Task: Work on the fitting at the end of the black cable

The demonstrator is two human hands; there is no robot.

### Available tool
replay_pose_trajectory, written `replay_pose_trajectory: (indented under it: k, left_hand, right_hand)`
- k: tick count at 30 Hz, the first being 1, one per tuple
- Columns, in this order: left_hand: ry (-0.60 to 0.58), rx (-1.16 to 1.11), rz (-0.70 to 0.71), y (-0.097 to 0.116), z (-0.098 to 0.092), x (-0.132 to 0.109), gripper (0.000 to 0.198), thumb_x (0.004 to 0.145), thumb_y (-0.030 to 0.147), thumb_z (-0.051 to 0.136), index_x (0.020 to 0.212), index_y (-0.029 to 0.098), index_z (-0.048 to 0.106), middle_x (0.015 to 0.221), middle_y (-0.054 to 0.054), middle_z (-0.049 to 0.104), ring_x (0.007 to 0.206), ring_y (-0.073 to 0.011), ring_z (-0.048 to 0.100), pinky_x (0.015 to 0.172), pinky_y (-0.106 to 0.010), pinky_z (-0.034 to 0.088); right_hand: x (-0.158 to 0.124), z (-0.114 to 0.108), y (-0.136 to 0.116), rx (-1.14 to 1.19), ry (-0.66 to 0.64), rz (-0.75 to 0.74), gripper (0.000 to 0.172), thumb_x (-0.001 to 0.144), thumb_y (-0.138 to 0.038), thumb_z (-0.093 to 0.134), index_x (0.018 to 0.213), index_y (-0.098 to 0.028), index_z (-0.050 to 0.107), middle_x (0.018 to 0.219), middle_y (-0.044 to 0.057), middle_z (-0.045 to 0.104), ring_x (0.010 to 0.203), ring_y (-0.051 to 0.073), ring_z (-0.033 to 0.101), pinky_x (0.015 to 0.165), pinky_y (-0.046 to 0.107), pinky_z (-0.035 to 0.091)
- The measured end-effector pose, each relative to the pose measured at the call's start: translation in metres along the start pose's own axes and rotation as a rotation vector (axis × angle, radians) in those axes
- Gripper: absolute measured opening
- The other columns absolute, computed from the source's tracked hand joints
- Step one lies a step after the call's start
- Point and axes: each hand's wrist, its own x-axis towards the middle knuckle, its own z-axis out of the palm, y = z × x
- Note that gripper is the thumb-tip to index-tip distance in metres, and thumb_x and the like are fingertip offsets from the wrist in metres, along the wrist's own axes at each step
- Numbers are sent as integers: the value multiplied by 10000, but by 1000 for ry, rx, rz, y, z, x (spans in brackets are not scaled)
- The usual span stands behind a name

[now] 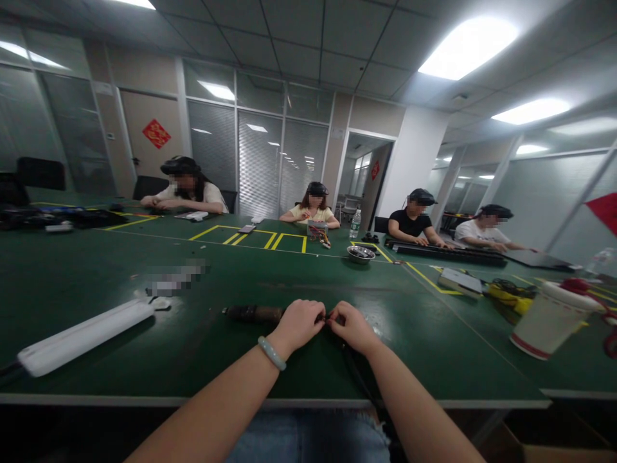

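Observation:
My left hand (299, 323) and my right hand (351, 326) rest together on the green table (241, 270), knuckles up, fingers curled in a pinch. Between the fingertips sits something small and reddish that I cannot make out. A dark cylindrical tool (253, 313) lies on the table just left of my left hand, its end hidden under the fingers. A dark cable (359, 376) runs from under my right hand toward the table's near edge. A pale bead bracelet (272, 353) circles my left wrist.
A long white power strip (81, 337) lies at the near left. A white paper cup (549, 319) stands at the right beside yellow parts (508, 294). A metal bowl (360, 254) sits mid-table. Several people work along the far side.

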Motion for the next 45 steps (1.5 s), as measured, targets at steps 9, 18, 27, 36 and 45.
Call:
replay_pose_trajectory:
  k: [9, 18, 27, 36, 45]
  left_hand:
    - [-21, -13, 15, 5, 2, 1, 44, 848, 177, 572, 867, 205, 600, 910, -20, 648, 869, -182, 592, 787, -313, 403]
    - [-7, 1, -18, 6, 3, -1, 124, 814, 176, 589, 933, 210, 577, 948, -26, 629, 891, -190, 587, 809, -321, 401]
    - [-22, -17, 4, 5, 1, -1, 88, 823, 154, 551, 889, 210, 565, 932, -23, 624, 888, -186, 579, 798, -319, 399]
    - [-31, -10, -40, 5, 1, -2, 87, 825, 209, 580, 912, 203, 569, 949, -39, 615, 907, -204, 587, 805, -324, 418]
    - [-45, -44, 10, 1, 7, 1, 106, 838, 158, 563, 923, 206, 605, 979, -31, 640, 938, -193, 585, 839, -319, 412]
  right_hand:
    - [1, 0, 1, -9, 17, -22, 40, 757, -155, 620, 732, -186, 617, 806, 0, 558, 724, 129, 536, 666, 243, 410]
    - [1, 1, 3, 2, 0, -30, 49, 756, -152, 628, 722, -184, 609, 820, 2, 567, 716, 124, 538, 656, 236, 412]
    - [0, -2, 1, 4, -13, -25, 43, 761, -162, 627, 727, -183, 612, 845, 7, 574, 719, 125, 545, 666, 239, 424]
    - [0, -3, -1, 2, -20, -18, 67, 769, -174, 629, 707, -184, 606, 885, 23, 590, 787, 143, 570, 739, 262, 450]
    - [-1, -3, 6, -33, 20, 5, 60, 743, -236, 678, 725, -179, 672, 1000, 37, 534, 774, 128, 560, 733, 269, 454]
